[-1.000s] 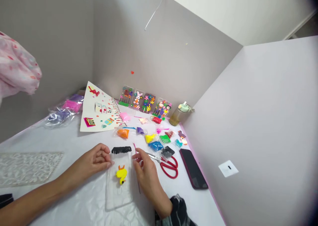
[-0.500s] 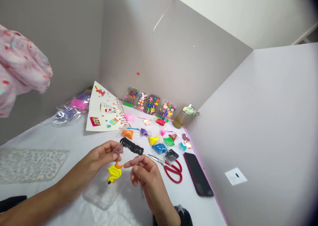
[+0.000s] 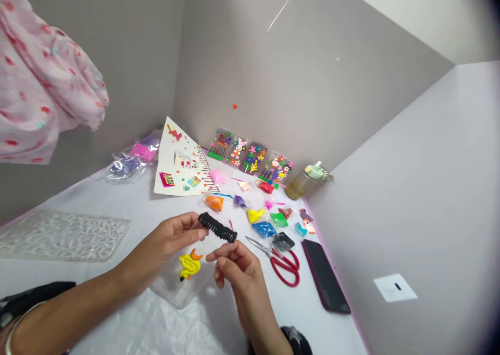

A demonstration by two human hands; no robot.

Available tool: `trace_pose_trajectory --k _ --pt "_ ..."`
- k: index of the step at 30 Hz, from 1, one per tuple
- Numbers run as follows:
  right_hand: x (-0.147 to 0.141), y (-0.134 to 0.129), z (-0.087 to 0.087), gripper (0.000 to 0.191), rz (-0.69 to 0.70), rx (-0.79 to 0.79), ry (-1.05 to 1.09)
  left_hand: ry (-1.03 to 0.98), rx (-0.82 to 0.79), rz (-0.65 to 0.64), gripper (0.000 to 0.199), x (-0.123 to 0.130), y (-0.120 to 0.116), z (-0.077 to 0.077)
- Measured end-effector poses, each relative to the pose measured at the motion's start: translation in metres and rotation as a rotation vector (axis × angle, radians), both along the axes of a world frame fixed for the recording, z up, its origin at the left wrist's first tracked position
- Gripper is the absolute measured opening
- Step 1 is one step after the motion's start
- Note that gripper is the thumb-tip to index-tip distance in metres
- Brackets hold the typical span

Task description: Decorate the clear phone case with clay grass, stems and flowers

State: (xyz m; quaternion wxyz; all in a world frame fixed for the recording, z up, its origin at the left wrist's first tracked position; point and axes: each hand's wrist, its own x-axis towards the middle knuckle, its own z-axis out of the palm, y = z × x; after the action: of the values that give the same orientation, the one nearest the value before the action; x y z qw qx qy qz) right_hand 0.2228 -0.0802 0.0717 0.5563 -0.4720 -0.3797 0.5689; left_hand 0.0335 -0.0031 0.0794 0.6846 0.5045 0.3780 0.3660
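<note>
A clear phone case (image 3: 175, 294) is tilted between my two hands, over the white table cover. Along its far end runs a black fringed clay strip (image 3: 217, 227). A yellow clay figure (image 3: 190, 265), with an orange crescent at the top and a black dot at the bottom, sits on the case's middle. My left hand (image 3: 177, 235) grips the far left edge, thumb on top and fingers behind. Closed at the far right edge is my right hand (image 3: 236, 264), its index finger stretched over the case near the orange crescent and its other fingers curled.
Red-handled scissors (image 3: 283, 266) and a dark phone (image 3: 325, 277) lie at the right. Several clay packets (image 3: 264, 229) are beyond my hands. Decorated cases (image 3: 255, 157) lean on the wall beside a bottle (image 3: 302, 182). A patterned clear sheet (image 3: 74, 235) lies left.
My view has turned, so the scene sits further right and the left sleeve and bangle now show. Both hands stay at the case, with little change in their hold.
</note>
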Motion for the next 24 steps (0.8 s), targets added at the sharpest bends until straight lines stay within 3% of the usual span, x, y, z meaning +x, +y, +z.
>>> trace_pose_trajectory --k 24 --pt "-0.0010 -0.0021 0.0039 0.020 -0.021 -0.025 0.000 -0.016 0.021 0.053 0.034 -0.0017 0.0006 0.0047"
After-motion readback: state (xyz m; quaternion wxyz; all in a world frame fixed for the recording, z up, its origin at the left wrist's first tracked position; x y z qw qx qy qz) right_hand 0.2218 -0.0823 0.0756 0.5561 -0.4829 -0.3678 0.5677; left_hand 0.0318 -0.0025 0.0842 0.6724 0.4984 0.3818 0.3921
